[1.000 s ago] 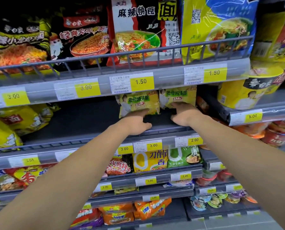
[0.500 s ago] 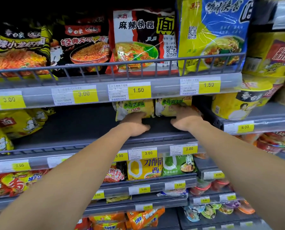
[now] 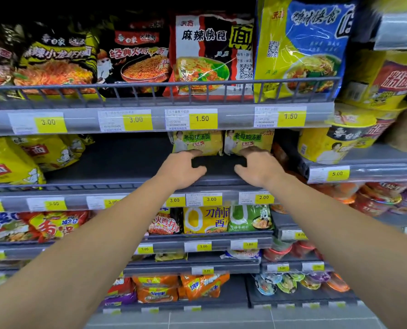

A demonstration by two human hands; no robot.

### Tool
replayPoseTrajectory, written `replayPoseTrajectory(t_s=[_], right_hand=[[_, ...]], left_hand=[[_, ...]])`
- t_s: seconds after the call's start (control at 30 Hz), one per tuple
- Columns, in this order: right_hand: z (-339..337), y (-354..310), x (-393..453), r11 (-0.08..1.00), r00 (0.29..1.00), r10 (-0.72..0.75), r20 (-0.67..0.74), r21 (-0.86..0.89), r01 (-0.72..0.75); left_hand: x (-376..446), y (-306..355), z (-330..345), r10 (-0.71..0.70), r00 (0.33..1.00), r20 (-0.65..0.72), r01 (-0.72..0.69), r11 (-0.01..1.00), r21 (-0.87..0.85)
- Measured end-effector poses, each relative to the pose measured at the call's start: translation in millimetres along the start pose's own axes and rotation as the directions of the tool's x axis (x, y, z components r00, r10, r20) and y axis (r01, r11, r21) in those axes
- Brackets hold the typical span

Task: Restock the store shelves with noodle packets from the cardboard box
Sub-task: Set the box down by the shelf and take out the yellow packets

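Note:
Two yellow-green noodle packets stand upright side by side at the back of the second shelf. My left hand reaches in below the left packet, and its curved fingertips touch that packet's lower edge. My right hand does the same at the right packet. Both thumbs are spread away from the fingers, with only dark shelf showing in the gaps. The cardboard box is out of view.
A wire rail fronts the top shelf of large noodle bags. Yellow bags lie at the left of the second shelf, with a bare stretch between them and my hands. Yellow cup noodles stand to the right. Lower shelves hold more packets.
Both hands stay at the bases of the two packets, but the thumbs have spread away from the fingers. The view has tilted up slightly.

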State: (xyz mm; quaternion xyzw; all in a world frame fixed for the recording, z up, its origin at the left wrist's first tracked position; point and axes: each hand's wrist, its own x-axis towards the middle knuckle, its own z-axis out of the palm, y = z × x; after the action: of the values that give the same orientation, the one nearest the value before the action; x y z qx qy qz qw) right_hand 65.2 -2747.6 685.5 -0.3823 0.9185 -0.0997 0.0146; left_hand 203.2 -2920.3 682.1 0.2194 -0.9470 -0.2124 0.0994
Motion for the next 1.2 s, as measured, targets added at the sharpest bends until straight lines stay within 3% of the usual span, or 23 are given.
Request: replayPoseTrajectory(t_s=[0.2, 0.4, 0.63, 0.77, 0.93, 1.2], right_hand=[[19, -44, -58, 0.975, 0.974, -0.194, -0.115, 0.089, 0.205], [41, -83, -97, 0.973, 0.973, -0.200, -0.114, 0.091, 0.211], [79, -162, -158, 0.963, 0.963, -0.268, 0.017, 0.033, 0.267], [127, -230, -215, 0.954, 0.939, -0.296, 0.174, 0.012, 0.299], [191, -315, -303, 0.958, 0.908, -0.282, 0.310, 0.041, 0.284], [252, -463, -385, 0.906, 0.787, -0.399, 0.471, 0.068, 0.419]], left_hand=[[-63, -13, -4, 0.002, 0.993, -0.119, -0.004, 1.000, -0.018], [-123, -41, -3, -0.041, 0.987, -0.157, 0.044, 0.999, 0.011], [-218, -97, -7, -0.143, 0.988, -0.058, 0.140, 0.989, -0.041], [-312, -150, -2, -0.234, 0.972, 0.014, 0.234, 0.970, -0.062], [-443, -216, 1, -0.344, 0.934, 0.096, 0.354, 0.929, -0.107], [-600, -327, -29, -0.542, 0.830, 0.132, 0.557, 0.819, -0.139]])
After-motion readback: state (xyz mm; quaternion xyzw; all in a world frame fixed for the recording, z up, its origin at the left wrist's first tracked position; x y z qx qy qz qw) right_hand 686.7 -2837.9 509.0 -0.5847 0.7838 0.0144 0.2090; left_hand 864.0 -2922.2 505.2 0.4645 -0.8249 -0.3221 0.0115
